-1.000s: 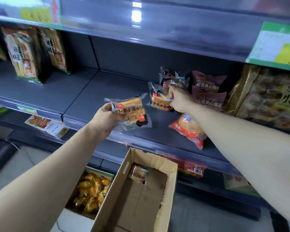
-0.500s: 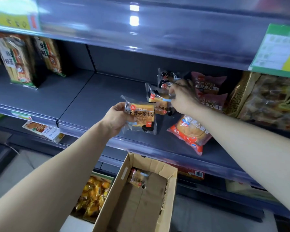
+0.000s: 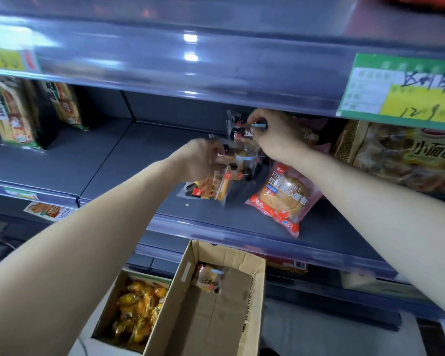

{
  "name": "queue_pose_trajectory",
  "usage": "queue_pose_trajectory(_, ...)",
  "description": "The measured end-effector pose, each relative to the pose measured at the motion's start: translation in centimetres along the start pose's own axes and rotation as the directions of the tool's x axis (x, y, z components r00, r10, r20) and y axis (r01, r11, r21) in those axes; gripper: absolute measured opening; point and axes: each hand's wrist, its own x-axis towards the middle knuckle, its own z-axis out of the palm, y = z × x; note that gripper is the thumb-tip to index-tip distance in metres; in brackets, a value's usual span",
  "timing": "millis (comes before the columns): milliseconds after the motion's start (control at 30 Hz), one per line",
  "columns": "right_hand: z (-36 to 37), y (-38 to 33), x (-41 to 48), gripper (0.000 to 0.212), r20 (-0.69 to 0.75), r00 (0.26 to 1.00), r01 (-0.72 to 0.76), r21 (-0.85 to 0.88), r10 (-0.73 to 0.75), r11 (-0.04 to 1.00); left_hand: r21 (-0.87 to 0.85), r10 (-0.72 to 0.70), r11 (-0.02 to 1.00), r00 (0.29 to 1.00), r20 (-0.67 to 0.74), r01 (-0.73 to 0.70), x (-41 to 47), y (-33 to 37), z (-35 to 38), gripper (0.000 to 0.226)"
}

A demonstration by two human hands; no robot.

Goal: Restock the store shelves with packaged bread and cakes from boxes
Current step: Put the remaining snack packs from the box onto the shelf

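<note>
Left hand (image 3: 199, 160) grips a clear-wrapped golden cake packet (image 3: 208, 190), right hand (image 3: 275, 136) pinches a second clear packet (image 3: 235, 124) on the grey metal shelf (image 3: 152, 150); best tuck them close, labels forward.

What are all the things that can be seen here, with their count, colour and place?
shelf: one, grey, middle
tall bags: two, yellow-green, shelf, far left
red pack: one, red, lying at shelf front, right of centre
pink packs: count unclear, pink, shelf back
gold bag: one, gold-brown, shelf, far right
back packs: blurred, count unclear, clear, upright at shelf back
cake pack: one, clear with orange cake, held over shelf
brown box: one, brown, open, below shelf
box pack: one, clear, inside brown box
yellow packs: many, yellow, in the box to its left
price tag: one, green-yellow, upper rail, right
left hand: holds cake pack
right hand: pinches a back pack
</note>
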Motion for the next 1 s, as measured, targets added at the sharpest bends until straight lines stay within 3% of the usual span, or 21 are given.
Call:
queue_pose_trajectory(133, -0.6, 0.3, -0.8, 0.019, -0.023, 0.999, -0.037, -0.045, 0.036, 0.998, 0.223, 0.119, 0.964, 0.984, 0.134, -0.147, 1.4, 2.3, 1.5, 0.042)
queue_pose_trajectory(267, -0.4, 1.1, -1.2, 0.016, -0.032, 0.997, -0.068, -0.048, 0.067, 0.997, 0.339, 0.163, 0.906, 0.949, 0.270, -0.253, 3.4, 3.2, 3.8, 0.042)
queue_pose_trajectory(567, -0.1, 1.6, -2.9, 0.019, -0.015, 0.997, -0.078, -0.053, 0.077, 0.996, 0.442, 0.323, 0.786, 0.897, 0.301, -0.432, 4.1, 4.6, 6.3, 0.046)
queue_pose_trajectory(733, -0.3, 1.3, -3.7, 0.020, 0.006, 0.996, -0.086, 0.003, 0.086, 0.996, 0.299, 0.330, 0.895, 0.942, 0.058, -0.332, 3.2, 2.3, 5.0, 0.060)
queue_pose_trajectory(867, -0.2, 0.2, -4.8, 0.022, 0.000, 0.997, -0.073, 0.000, 0.073, 0.997, 0.079, 0.233, 0.972, 0.956, -0.179, -0.222, 0.9, 0.8, 3.1, 0.052)
queue_pose_trajectory(1000, 0.9, -1.8, -6.8, 0.021, -0.027, 0.997, -0.075, 0.056, 0.077, 0.996, 0.021, 0.144, 0.989, 0.962, -0.233, -0.143, -2.5, -0.4, 2.5, 0.039)
